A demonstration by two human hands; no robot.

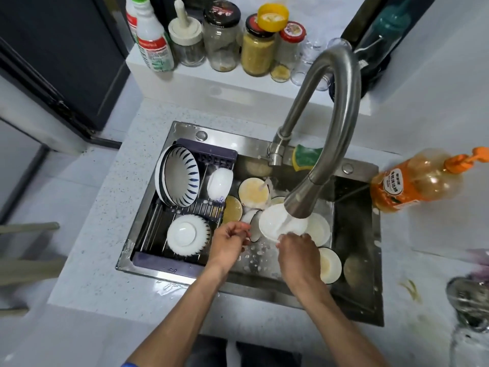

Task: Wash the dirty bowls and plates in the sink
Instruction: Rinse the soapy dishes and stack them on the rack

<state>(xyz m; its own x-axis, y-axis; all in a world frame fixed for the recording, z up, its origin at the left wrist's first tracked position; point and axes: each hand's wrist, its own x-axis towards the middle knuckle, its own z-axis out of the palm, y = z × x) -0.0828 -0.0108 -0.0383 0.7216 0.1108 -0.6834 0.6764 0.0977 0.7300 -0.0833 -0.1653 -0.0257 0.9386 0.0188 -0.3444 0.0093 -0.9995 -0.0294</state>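
Speckled pale countertop (pixel 111 207) surrounds a steel sink (pixel 354 263) seen from above. Nearest, two bare forearms reach in. The left hand (pixel 229 243) hangs with fingers loosely curled; it seems to hold nothing, though its fingertips blur. The right hand (pixel 297 254) grips the near rim of a glossy white bowl (pixel 277 221), tilted under water from the curved steel faucet (pixel 330 123), whose spout hides part of it. Round dirty bowls (pixel 254 193) with yellowish residue lie beyond and beside. At left, washed blue-patterned bowls (pixel 180 178) stand in a rack (pixel 211 154). Jars (pixel 222 35) line the far ledge.
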